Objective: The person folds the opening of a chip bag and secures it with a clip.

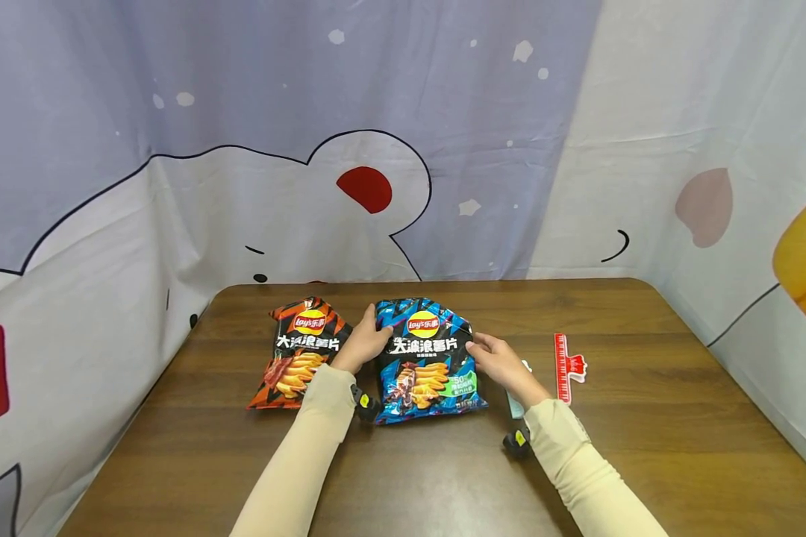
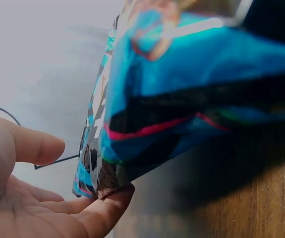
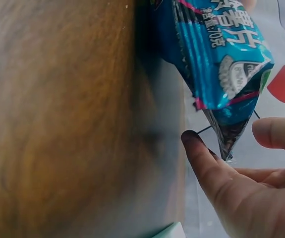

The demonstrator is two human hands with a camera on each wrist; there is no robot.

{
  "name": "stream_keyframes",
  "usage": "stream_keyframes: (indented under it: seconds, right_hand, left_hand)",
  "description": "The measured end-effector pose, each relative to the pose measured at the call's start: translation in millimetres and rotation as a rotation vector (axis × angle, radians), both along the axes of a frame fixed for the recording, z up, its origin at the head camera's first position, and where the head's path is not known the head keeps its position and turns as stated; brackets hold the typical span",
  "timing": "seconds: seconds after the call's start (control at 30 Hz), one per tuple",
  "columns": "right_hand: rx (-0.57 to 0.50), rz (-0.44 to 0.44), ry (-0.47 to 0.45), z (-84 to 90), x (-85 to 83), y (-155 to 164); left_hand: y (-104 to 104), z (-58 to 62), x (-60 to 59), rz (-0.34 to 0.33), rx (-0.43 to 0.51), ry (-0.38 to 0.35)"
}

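Observation:
A blue Lay's potato chip bag (image 1: 403, 406) leans with its front toward me at the middle of the table. My left hand (image 1: 365, 344) is at its upper left edge. In the left wrist view, a fingertip touches the blue bag's side (image 2: 152, 116), while the thumb (image 2: 38, 146) stands off it. My right hand (image 1: 504, 364) is by the opposite edge. The right wrist view has its thumb (image 3: 273, 133) and extended fingers (image 3: 206, 168) spread around the bag's corner (image 3: 229, 134).
Left of the blue bag lies an orange Lay's chip bag (image 1: 275, 391). On the right is a red clip (image 1: 563, 373) with a ruler-like bar. A pale blue-green object (image 1: 515, 407) is partly hidden under my right forearm. Behind the wooden table (image 1: 410, 477) hangs a printed curtain (image 1: 242, 82).

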State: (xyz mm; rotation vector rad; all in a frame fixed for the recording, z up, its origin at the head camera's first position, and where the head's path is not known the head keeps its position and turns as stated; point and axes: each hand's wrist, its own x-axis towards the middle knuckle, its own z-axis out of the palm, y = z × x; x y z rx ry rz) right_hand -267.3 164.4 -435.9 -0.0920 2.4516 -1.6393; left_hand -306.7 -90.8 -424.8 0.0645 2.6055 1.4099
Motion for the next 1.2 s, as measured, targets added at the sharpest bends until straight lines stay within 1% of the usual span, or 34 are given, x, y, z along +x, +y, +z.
stream_keyframes:
  seconds: [0.2, 0.3, 0.53, 0.87, 1.03, 1.2]
  right_hand:
    - [0.011, -0.019, 0.006, 1.3, 0.3, -0.7]
    - [0.015, -0.024, 0.015, 2.5, 1.2, -0.4]
    - [0.013, -0.044, 0.019, 5.0, 3.4, -0.1]
    - [-0.008, -0.050, 0.020, 7.9, 6.0, -1.4]
    - [0.011, -0.068, 0.018, 5.4, 5.1, -0.2]
    - [0.032, -0.083, 0.027, 7.1, 7.3, 0.5]
  left_hand:
    - [0.7, 0.6, 2.6, 0.012, 0.019, 0.032]
    - [0.8, 1.1, 4.6, 0.014, 0.022, 0.035]
    - [-0.4, 0.6, 5.9, 0.010, 0.008, 0.092]
    - [-1.1, 3.8, 8.6, 0.029, -0.001, 0.135]
    - [-1.5, 4.8, 9.4, 0.034, -0.005, 0.147]
    - [-2.3, 5.3, 9.1, 0.044, -0.015, 0.166]
